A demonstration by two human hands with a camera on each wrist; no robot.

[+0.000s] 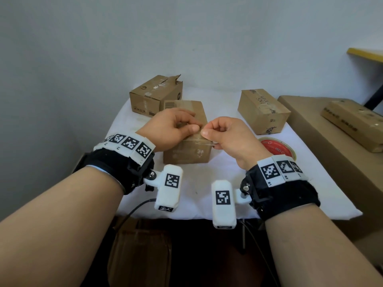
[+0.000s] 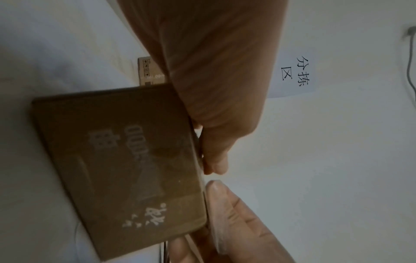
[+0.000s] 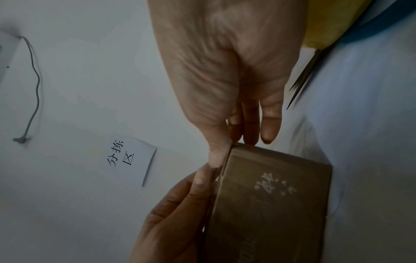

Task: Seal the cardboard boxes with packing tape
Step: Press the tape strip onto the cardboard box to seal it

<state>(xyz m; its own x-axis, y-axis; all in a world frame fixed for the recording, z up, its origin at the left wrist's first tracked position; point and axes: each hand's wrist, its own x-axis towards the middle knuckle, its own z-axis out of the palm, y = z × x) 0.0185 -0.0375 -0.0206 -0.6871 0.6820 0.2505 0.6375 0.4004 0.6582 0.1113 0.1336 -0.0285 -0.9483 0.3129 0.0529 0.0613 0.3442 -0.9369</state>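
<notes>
Three cardboard boxes stand on the white-covered bench [image 1: 207,189]: one at the middle [image 1: 187,151], one at the far left corner [image 1: 154,94], one toward the far right [image 1: 263,111]. One tape roll [image 1: 276,149] lies at the right edge. The left hand [image 1: 167,129] and right hand [image 1: 230,137] each pinch a clear tape strip [image 1: 204,140] over the middle box's near top edge.

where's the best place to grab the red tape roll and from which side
Probably the outer rim of the tape roll, from above. It lies flat on the white cloth, core hole up, so a thumb in the hole and fingers over the near-right edge should lift it. That side looks free; the right hand covers its left part, and a cardboard box stands just behind it.
</notes>
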